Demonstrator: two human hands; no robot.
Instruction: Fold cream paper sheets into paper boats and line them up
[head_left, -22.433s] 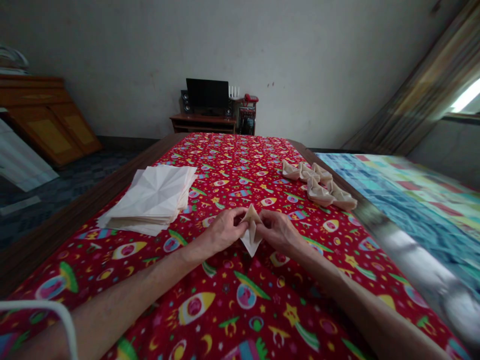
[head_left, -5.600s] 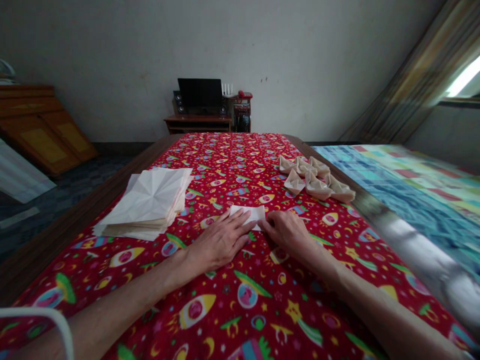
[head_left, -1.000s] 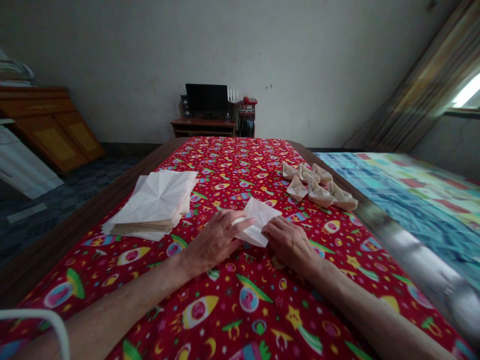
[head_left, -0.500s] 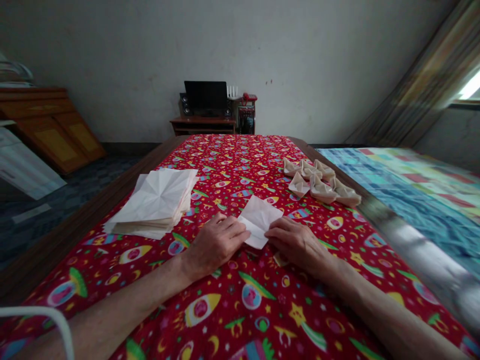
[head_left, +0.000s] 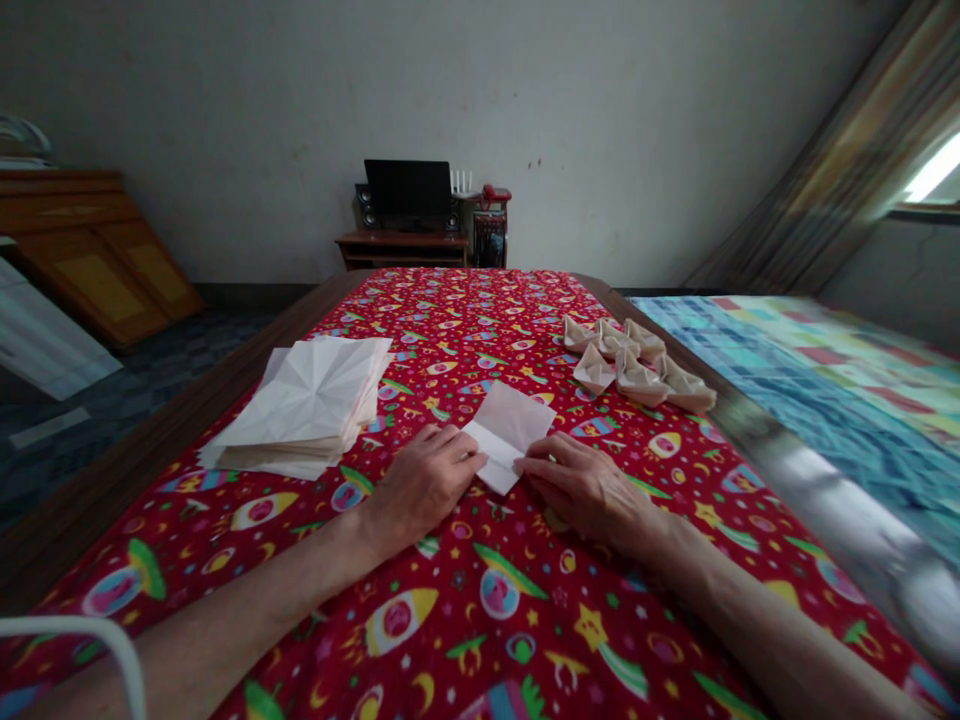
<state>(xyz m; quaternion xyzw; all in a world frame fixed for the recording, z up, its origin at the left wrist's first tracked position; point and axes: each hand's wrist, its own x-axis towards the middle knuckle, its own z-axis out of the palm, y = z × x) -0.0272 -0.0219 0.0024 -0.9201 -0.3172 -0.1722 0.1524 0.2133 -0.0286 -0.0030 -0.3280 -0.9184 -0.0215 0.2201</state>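
Note:
A small folded sheet of white paper lies between my hands, tilted, with a crease across its lower part. My left hand pinches its left edge between thumb and fingers. On the opposite side, my right hand grips the lower right edge with its fingertips. To the left rests a stack of creased paper sheets, the top one marked with folds radiating from its middle. Several folded paper boats sit in two rows at the right; their exact kind of fold is hard to make out.
A red patterned cloth covers the table, whose wooden border shows. Beyond stand a monitor and a red telephone. A bed is at the right, a wooden cabinet at the left. A white cable curves at lower left.
The paper has been turned or folded a little between my fingers, its crease now plainer. Both hands have shifted slightly left in view, along with the whole scene.

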